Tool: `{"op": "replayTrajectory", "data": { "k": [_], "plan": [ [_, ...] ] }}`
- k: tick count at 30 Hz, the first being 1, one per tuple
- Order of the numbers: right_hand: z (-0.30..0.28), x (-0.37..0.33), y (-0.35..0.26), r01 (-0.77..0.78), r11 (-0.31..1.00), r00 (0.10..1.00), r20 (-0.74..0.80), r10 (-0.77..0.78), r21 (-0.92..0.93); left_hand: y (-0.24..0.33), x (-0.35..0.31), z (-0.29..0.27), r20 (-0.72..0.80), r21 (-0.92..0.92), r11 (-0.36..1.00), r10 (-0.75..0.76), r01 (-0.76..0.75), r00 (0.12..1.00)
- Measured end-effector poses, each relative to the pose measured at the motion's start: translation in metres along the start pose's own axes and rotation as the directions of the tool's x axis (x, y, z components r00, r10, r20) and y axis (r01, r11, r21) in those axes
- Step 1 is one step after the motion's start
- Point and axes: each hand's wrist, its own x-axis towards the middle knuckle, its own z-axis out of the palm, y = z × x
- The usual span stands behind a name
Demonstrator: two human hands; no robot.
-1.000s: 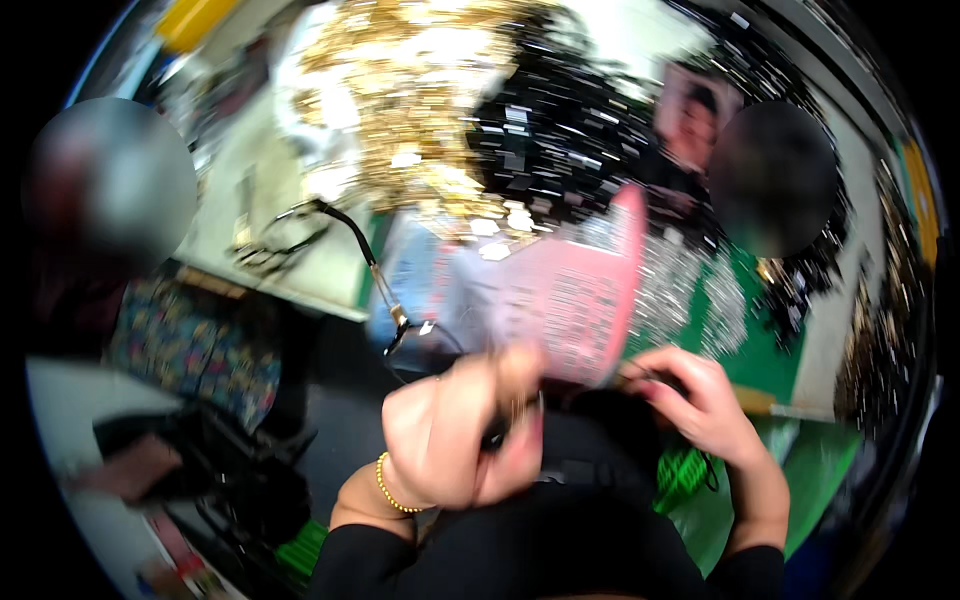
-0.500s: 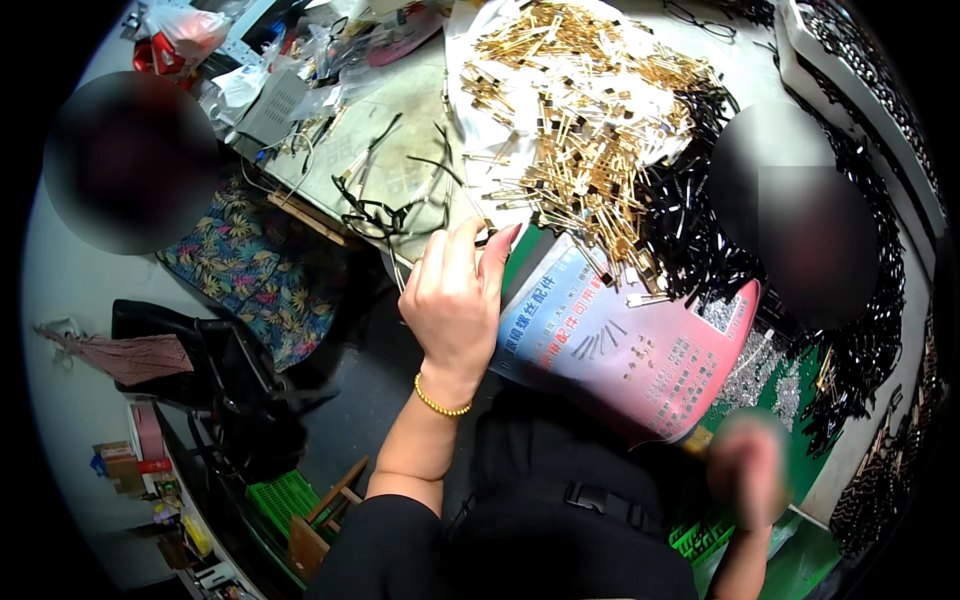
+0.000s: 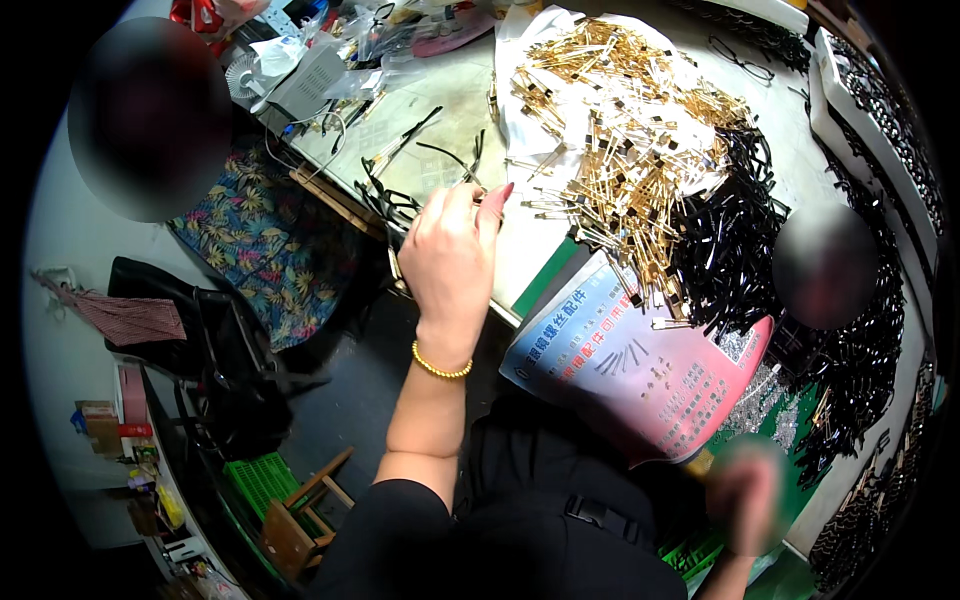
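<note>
My left hand (image 3: 450,245), with a yellow bead bracelet (image 3: 441,362), is over the table's near left edge. Its fingers are curled with the thumb alongside; a small item seems pinched between them, but I cannot make it out. Black-framed eyeglasses (image 3: 392,205) lie beside and partly under these fingers, their arms pointing away from me. My right hand (image 3: 745,495) is at the lower right, smeared by a blur that hides its fingers. A yellowish piece (image 3: 700,462) shows next to it, by the edge of a blue-and-pink printed sheet (image 3: 640,375).
A big heap of gold eyeglass arms (image 3: 630,130) covers white paper, with black ones (image 3: 735,240) to its right. Small silver parts (image 3: 765,405) lie on a green mat (image 3: 810,480). Another pair of eyeglasses (image 3: 740,60) lies far back. A wooden stool (image 3: 300,525) stands lower left.
The view has shifted, so the table's contents appear farther right. Against them, my left hand has moved left, closer over the eyeglasses. My right hand stays by the sheet's lower edge.
</note>
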Motion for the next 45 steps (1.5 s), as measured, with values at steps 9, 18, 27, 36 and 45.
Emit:
{"op": "replayTrajectory", "data": {
  "k": [9,18,27,36,45],
  "plan": [
    [0.024,0.002,-0.016,0.424,0.892,0.891,-0.247,-0.381,0.157,-0.013,-0.009,-0.008,-0.025,0.091,0.995,-0.047,0.049,0.999],
    [0.029,-0.023,-0.084,0.366,0.856,0.929,-0.089,-0.359,0.366,-0.074,0.008,0.002,0.118,0.287,0.914,0.262,-0.286,0.958],
    [0.032,-0.012,-0.092,0.408,0.713,0.843,0.063,-0.533,0.57,-0.079,0.037,0.031,0.026,0.177,0.954,0.242,-0.243,0.97],
    [0.034,-0.019,-0.115,0.41,0.683,0.816,0.091,-0.571,0.604,0.034,0.015,0.036,0.084,-0.141,0.834,0.546,-0.533,0.833],
    [-0.017,-0.062,-0.137,0.547,0.827,0.832,0.021,-0.554,0.127,0.063,-0.054,0.042,0.579,-0.439,0.892,0.373,-0.109,0.725]
  ]
}}
